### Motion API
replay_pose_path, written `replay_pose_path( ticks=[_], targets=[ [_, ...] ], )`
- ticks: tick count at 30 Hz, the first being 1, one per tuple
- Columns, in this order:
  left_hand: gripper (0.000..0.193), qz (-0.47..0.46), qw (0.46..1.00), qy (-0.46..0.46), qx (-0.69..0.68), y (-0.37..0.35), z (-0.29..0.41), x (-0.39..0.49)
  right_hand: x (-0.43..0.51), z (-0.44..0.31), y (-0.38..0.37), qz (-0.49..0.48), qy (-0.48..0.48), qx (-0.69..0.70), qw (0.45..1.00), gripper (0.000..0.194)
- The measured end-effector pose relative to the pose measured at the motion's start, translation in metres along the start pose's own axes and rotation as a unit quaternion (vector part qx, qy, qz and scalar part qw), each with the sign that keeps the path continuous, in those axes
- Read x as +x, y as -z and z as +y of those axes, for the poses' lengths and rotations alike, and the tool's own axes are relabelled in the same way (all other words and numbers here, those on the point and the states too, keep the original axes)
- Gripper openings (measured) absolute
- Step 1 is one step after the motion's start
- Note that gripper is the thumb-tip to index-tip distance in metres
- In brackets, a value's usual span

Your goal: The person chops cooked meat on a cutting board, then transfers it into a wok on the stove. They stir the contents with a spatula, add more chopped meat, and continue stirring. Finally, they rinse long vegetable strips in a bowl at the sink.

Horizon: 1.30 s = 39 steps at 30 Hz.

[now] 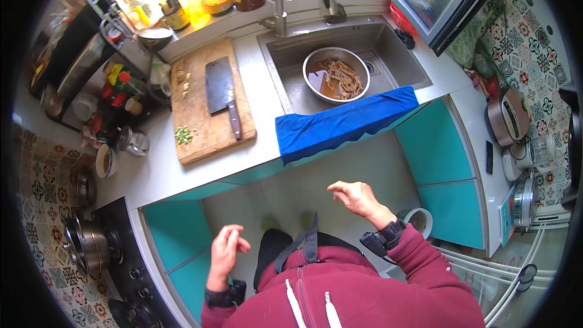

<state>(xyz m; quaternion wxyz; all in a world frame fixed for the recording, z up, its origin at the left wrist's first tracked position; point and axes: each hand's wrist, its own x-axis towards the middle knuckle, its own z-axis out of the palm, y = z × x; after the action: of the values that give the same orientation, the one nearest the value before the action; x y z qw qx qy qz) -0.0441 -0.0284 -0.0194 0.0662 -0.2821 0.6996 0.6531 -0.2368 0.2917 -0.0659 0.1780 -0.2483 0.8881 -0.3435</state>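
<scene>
My left hand point(226, 251) hangs in the air in front of my body, holding nothing, its fingers loosely bent. Higher and to the right, my right hand point(357, 198) is also in the air and empty, below the blue cloth point(337, 120) draped over the sink's front edge. A steel bowl point(309, 89) stands in the sink point(391, 59), with brownish strips of food point(341, 77) in liquid. On the wooden cutting board point(191, 114) lie a cleaver point(219, 84), a small heap of chopped green pieces point(184, 135) and a few pale pieces, perhaps garlic point(186, 86).
A faucet point(279, 4) rises behind the sink, beside an open window sash point(423, 0). Jars and bottles line the sill. At left are a spice rack, a bowl point(106, 161) and a pot point(86, 246) by the stove. A rice cooker point(508, 116) and phone point(489, 157) are at right.
</scene>
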Motion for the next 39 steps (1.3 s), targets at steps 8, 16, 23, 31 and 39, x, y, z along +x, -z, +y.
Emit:
replay_pose_path(
  ticks=[8, 16, 23, 31, 39],
  targets=[
    [0.031, -0.185, 0.975, 0.004, -0.119, -0.107, 0.123, 0.22, 0.014, 0.044, 0.08, 0.147, -0.185, 0.087, 0.968, 0.018],
    [0.019, -0.131, 0.88, 0.239, -0.39, -0.262, 0.126, 0.444, 0.094, 0.07, 0.161, 0.186, -0.235, 0.081, 0.951, 0.02],
    [0.028, -0.022, 0.898, 0.291, -0.328, -0.31, 0.102, 0.513, 0.248, 0.154, 0.159, 0.118, -0.183, 0.296, 0.93, 0.024],
    [0.035, 0.013, 0.925, 0.257, -0.28, -0.341, 0.079, 0.57, 0.407, 0.279, 0.12, 0.029, -0.185, -0.007, 0.982, 0.027],
    [0.019, 0.069, 0.965, 0.228, -0.11, -0.412, 0.05, 0.628, 0.446, 0.322, 0.09, -0.098, -0.172, -0.105, 0.974, 0.031]
  ],
)
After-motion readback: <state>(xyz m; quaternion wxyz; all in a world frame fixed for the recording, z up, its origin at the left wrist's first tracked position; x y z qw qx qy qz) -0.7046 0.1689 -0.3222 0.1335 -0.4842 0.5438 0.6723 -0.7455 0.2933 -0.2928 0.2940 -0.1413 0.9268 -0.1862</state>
